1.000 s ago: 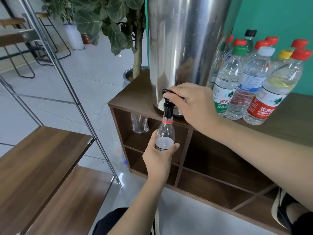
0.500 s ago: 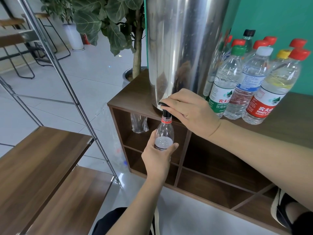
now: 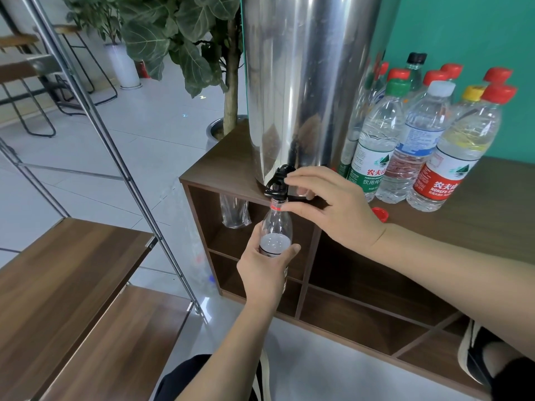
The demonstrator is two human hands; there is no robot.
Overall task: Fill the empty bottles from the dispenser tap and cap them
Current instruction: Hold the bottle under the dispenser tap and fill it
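Observation:
A tall steel dispenser (image 3: 304,82) stands on a brown cabinet (image 3: 477,198), its black tap (image 3: 278,183) jutting over the front edge. My left hand (image 3: 265,270) grips a small clear bottle (image 3: 275,227) around its body. It holds the bottle upright with the red-ringed neck right under the spout. The bottle's fill level cannot be read. My right hand (image 3: 330,206) hovers beside the tap with fingers fairly straight. Its index fingertip touches the lever and its thumb lies by the bottle's neck. A loose red cap (image 3: 380,214) lies on the cabinet top behind that hand.
Several capped bottles (image 3: 417,146) stand right of the dispenser against a green wall. A clear plastic item (image 3: 234,211) sits in the cabinet's upper left cubby. A metal rack with wooden shelves (image 3: 63,279) is at the left. A potted plant (image 3: 185,47) stands behind.
My right hand, which covered and pressed the tap lever, has drawn back to the right and uncovered the tap. The bottle stays under the spout in my left hand.

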